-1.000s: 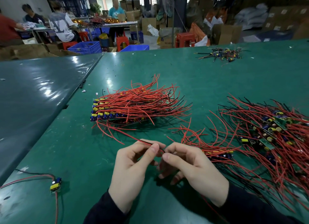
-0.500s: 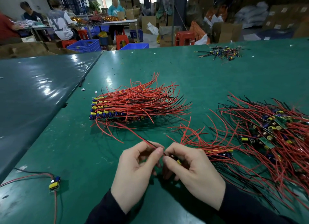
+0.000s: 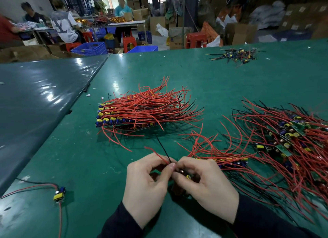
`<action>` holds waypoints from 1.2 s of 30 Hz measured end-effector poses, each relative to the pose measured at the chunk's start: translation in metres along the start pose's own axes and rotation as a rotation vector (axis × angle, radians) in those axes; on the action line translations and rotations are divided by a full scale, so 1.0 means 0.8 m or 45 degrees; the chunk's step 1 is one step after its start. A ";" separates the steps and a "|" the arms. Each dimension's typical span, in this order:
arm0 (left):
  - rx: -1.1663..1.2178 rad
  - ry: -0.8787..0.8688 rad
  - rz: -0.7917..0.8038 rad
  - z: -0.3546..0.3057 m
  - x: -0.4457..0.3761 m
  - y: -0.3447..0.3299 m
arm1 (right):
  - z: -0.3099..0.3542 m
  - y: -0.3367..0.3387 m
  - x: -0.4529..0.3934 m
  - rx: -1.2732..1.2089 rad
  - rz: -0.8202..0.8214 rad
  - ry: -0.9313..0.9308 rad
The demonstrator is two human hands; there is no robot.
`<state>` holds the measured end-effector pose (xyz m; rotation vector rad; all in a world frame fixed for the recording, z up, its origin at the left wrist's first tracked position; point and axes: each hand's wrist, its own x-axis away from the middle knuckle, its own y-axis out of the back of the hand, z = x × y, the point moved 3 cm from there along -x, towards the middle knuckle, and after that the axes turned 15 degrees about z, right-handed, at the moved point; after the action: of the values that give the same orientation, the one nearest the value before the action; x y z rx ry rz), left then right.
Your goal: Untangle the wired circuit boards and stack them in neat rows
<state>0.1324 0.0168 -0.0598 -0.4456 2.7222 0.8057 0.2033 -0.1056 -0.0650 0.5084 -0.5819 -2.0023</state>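
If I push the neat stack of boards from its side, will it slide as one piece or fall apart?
The neat stack would probably shear apart: its boards look merely laid in rows, nothing binding them. Its long red wires look floppy and may snag. The green table looks glossy, so the bottom boards could slide easily.

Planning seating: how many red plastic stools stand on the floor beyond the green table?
4: one beside the blue crate, one behind it, one centre, one right. Others may be hidden.
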 end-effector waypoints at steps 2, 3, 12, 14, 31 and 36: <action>0.224 0.073 0.051 0.006 -0.002 0.003 | -0.002 -0.003 -0.002 -0.353 0.087 -0.096; 0.302 0.075 0.077 0.006 -0.003 0.005 | -0.003 -0.005 -0.003 -0.511 0.147 -0.137; 0.851 0.245 0.303 0.003 -0.005 0.008 | 0.007 -0.008 -0.004 -0.812 0.280 -0.193; 0.996 0.241 0.416 0.001 -0.004 0.012 | 0.012 -0.007 -0.004 -0.908 0.318 -0.167; 0.818 0.227 0.066 0.001 -0.006 0.012 | 0.011 0.001 0.002 -0.390 0.015 0.113; 0.772 0.270 -0.010 0.003 -0.005 0.013 | 0.011 0.002 0.003 -0.268 -0.024 0.096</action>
<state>0.1327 0.0274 -0.0558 -0.4157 2.9595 -0.0980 0.1982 -0.1069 -0.0569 0.4590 -0.3163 -2.0250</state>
